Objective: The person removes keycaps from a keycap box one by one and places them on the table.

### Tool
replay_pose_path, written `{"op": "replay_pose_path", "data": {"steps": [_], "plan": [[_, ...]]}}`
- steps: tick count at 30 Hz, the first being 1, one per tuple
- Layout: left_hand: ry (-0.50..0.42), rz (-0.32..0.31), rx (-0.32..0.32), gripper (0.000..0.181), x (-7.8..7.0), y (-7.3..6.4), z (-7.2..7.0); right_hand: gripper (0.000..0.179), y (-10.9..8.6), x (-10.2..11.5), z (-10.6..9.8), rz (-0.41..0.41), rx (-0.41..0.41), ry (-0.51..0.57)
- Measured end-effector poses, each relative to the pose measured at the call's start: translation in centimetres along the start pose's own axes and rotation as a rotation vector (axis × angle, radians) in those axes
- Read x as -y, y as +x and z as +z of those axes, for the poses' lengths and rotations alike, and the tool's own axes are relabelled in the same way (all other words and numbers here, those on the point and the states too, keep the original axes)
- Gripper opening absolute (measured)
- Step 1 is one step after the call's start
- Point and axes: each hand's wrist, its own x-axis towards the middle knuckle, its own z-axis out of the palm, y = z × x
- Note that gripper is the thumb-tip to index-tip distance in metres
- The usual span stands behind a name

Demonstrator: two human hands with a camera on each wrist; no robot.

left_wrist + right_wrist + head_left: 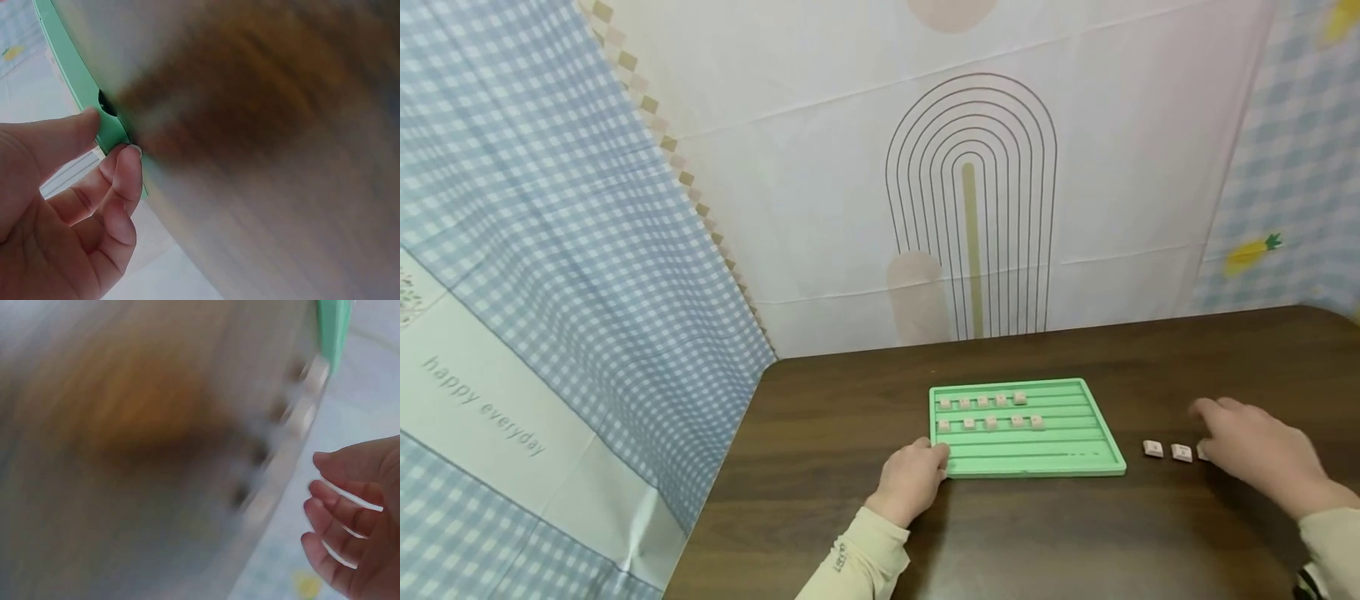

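A pale green tray [1037, 447] with raised ridges lies on the table, bearing two rows of small white keycaps [991, 423] in its upper part. My left hand [910, 481] holds the tray's near left corner. In the left wrist view its thumb and fingertips pinch the green edge [70, 62]. To the right of the tray, my right hand [1262, 450] hovers over a line of loose keycaps [1182, 452], partly covering one. Seen from the right wrist, its fingers [334, 534] are loosely bent, apart from the blurred keycaps [301, 417], with nothing between them.
The dark wooden table [820, 433] reaches back to a white hanging cloth [820, 217] printed with arches. A blue checked cloth [587, 275] hangs along the left side, by the table's left edge.
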Motion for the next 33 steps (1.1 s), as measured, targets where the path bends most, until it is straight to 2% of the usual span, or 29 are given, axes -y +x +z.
{"op": "replay_pose_path", "data": {"steps": [3, 6, 12, 17, 21, 24, 28, 33], "plan": [[-0.004, -0.004, -0.007, 0.018, 0.1, 0.0, 0.1, 0.028, 0.6, 3.6, -0.3, -0.112, -0.106, 0.026], [-0.010, -0.011, -0.010, 0.018, 0.2, 0.1, 0.0, 0.022, 1.4, 7.7, -0.1, -0.220, -0.153, 0.031], [-0.027, -0.029, -0.008, 0.020, 0.2, 0.2, 0.1, 0.016, 3.0, 15.7, 1.1, -0.379, -0.164, 0.043], [-0.040, -0.039, 0.021, 0.018, 0.0, 0.3, 0.0, 0.014, 4.0, 20.3, 2.7, -0.448, -0.141, 0.080], [-0.012, -0.031, 0.007, 0.017, -0.1, 0.2, -0.1, 0.014, 4.4, 22.8, 3.7, -0.469, -0.121, 0.113], [0.009, -0.023, -0.023, 0.016, -0.2, 0.1, -0.1, 0.010, 4.6, 24.1, 4.2, -0.486, -0.147, 0.126], [0.031, -0.018, -0.053, 0.015, -0.2, 0.1, -0.1, 0.001, 4.9, 25.1, 4.6, -0.517, -0.194, 0.097], [0.052, -0.020, -0.061, 0.015, -0.1, 0.1, 0.0, 0.010, 5.1, 25.6, 4.8, -0.530, -0.217, 0.049]]}}
